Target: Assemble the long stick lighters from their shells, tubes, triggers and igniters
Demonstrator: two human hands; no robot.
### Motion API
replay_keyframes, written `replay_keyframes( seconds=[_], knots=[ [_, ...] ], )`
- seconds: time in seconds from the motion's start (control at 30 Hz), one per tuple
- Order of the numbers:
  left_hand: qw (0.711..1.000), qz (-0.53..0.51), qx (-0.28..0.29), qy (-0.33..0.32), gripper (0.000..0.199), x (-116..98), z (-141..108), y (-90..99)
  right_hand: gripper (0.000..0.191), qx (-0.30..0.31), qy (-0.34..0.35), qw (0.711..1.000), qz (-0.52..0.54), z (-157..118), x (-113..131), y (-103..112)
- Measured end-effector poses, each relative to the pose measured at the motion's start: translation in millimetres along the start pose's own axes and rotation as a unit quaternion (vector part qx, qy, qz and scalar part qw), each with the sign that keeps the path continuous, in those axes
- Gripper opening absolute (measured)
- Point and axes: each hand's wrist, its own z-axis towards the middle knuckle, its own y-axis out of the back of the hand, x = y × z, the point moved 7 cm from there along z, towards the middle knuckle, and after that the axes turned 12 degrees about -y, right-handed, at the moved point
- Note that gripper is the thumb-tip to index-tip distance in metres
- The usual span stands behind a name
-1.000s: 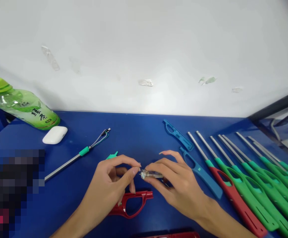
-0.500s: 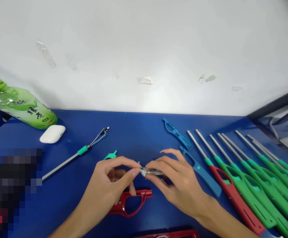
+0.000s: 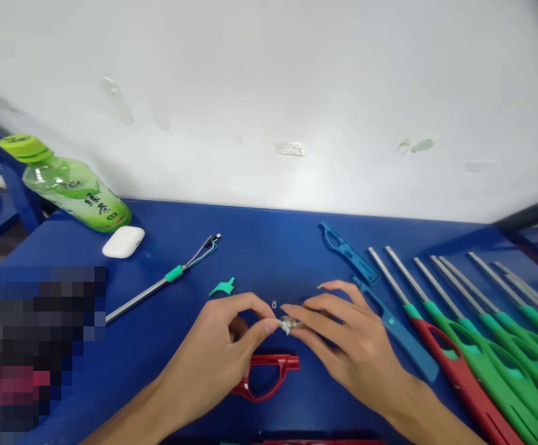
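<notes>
My left hand (image 3: 231,340) pinches the left end of a small clear part with a whitish tip (image 3: 287,324). Its other end lies between the thumb and fingers of my right hand (image 3: 347,334), which hides much of it. Beyond the fingertips a tiny pale clip (image 3: 274,305) shows on the blue table (image 3: 259,247). Under my left hand is a red handle shell (image 3: 269,377) with a loop, partly covered. A teal trigger piece (image 3: 223,287) lies just past my left knuckles.
Left: a metal rod with wires (image 3: 146,298), a white case (image 3: 123,241) and a green bottle (image 3: 81,191). Right: blue handle shells (image 3: 349,252), a red lighter (image 3: 467,383) and several green lighters (image 3: 495,364). Another red piece (image 3: 324,442) shows at the bottom edge. A white wall (image 3: 269,93) stands behind.
The view has shifted left, so the table items appear farther right. Both hands still hold the clear part. The teal piece shows more fully, and the tiny clip now appears apart from the fingers.
</notes>
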Motion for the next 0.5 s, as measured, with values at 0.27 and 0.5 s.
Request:
replay_keyframes(
  seconds=[0.27,0.5],
  knots=[
    [0.999,-0.034,-0.004,-0.013,0.024,-6,-4,0.2,0.024,-0.006,0.079,0.994,-0.071,-4,13,3],
    [0.994,-0.112,0.008,-0.006,0.023,-5,-3,-1.4,0.025,-0.006,0.084,0.992,-0.094,-2,20,3]
  ],
)
